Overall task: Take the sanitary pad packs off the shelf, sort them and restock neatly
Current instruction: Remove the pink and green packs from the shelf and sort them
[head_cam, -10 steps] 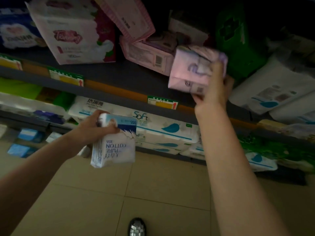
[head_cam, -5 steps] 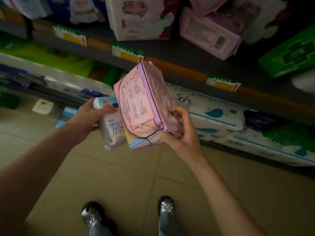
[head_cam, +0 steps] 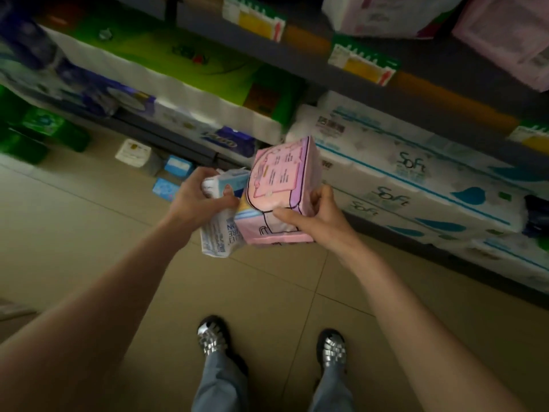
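My right hand [head_cam: 315, 217] grips a pink sanitary pad pack [head_cam: 279, 185] with black outline drawings, held upright at waist height above the floor. Pressed against its left side is a white and blue pad pack [head_cam: 221, 230] printed "PURE COTTON", which my left hand [head_cam: 197, 199] grips from the top. The two packs touch and the pink one partly hides the white one. More pink packs [head_cam: 505, 40] lie on the upper shelf at the top right.
A dark shelf edge [head_cam: 306, 34] with green and yellow price tags runs across the top. White "Soft" tissue bundles [head_cam: 416, 179] fill the lower shelf on the right, green and blue packs on the left. Small blue packs [head_cam: 178, 166] lie on the tiled floor. My feet stand below.
My right hand has brought the pink pack down from the upper shelf to the white pack in my left hand. The view has tilted down towards the floor and my feet.
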{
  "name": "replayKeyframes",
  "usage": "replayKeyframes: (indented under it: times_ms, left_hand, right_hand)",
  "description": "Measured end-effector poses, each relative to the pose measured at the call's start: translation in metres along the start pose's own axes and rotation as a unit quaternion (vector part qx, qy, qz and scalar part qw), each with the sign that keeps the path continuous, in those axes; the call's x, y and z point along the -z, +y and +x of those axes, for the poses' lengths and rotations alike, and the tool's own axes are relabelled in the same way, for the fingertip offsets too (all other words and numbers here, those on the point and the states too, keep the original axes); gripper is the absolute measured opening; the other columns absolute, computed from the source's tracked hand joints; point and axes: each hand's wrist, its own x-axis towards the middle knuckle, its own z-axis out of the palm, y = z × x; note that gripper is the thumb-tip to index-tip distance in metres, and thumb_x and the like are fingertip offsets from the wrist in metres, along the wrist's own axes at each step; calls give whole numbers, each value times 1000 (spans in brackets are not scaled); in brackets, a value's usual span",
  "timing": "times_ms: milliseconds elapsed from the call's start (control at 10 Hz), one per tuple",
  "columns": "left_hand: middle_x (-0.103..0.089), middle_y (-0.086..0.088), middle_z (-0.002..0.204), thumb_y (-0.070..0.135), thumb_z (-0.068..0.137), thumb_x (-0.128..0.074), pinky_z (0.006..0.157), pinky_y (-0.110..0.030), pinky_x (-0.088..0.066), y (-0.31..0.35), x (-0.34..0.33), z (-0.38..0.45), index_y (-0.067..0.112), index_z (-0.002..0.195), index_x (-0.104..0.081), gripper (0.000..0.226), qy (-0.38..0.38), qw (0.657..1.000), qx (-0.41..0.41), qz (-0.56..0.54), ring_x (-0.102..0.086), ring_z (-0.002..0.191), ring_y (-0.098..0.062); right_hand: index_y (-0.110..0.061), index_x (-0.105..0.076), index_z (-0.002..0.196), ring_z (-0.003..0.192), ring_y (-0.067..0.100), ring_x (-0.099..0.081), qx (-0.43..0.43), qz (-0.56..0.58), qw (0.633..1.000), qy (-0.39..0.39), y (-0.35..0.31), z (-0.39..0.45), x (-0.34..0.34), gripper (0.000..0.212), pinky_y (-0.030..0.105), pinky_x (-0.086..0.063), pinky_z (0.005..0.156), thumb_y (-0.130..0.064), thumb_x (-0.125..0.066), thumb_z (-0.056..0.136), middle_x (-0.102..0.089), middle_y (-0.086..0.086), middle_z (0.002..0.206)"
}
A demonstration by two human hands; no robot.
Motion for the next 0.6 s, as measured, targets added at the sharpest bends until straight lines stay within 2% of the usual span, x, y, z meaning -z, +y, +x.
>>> replayKeyframes:
  times_ms: [100, 200, 300, 400, 500, 600]
  left_hand:
    - [-61, -1, 87, 56, 46, -64, 74, -41, -53, -35, 4, -4, 29, 95, -50, 57, 9, 999, -5, 45, -58, 76, -20]
    - [-64, -7, 93, 43, 56, -74, 71, -45, -54, -58, 4, -5, 31, 94, -48, 48, -19, 995, -2, 98, -60, 77, -24]
    - [-63, -8, 97, 22, 69, -77, 67, -38, -50, -83, 1, 8, 28, 98, -48, 41, -42, 984, -7, 173, -59, 80, -24]
    - [-56, -1, 99, 23, 71, -76, 64, -33, -42, -112, -2, 30, 24, 107, -50, 44, -30, 971, -10, 236, -56, 84, -22]
    - [-56, -3, 95, 25, 63, -80, 71, -39, -47, -146, -8, 66, 22, 101, -52, 47, -32, 975, -47, 216, -58, 87, -30]
    - [-57, -11, 101, 28, 54, -79, 74, -47, -50, -180, -24, 108, 28, 96, -47, 53, -57, 970, -91, 218, -57, 89, -36]
  right_hand:
    - [-18, -47, 116, 87, 8, -63, -101, 103, 989, -20, 13, 6, -21, 57, 20, -47, 56, -52, -69, 76, -63, -3, 110]
    - [-14, -59, 119, 72, 22, -71, -195, 241, 950, -26, 47, 26, -42, 62, 32, -56, 54, -49, -71, 69, -71, 8, 98]
    - [-15, -48, 127, 86, 33, -71, -253, 280, 926, 27, 92, 52, -59, 85, 58, -54, 74, -47, -80, 54, -71, 15, 102]
    - [-13, -56, 121, 88, 31, -70, -283, 302, 908, 74, 119, 77, -75, 74, 48, -56, 76, -28, -84, 54, -71, 16, 102]
    - [-14, -63, 115, 85, 30, -70, -344, 319, 872, 137, 159, 123, -84, 53, 32, -55, 59, -34, -68, 66, -71, 12, 100]
    - [-21, -55, 102, 77, 22, -62, -336, 310, 870, 187, 196, 170, -90, 28, 27, -49, 63, -44, -48, 89, -59, 6, 107]
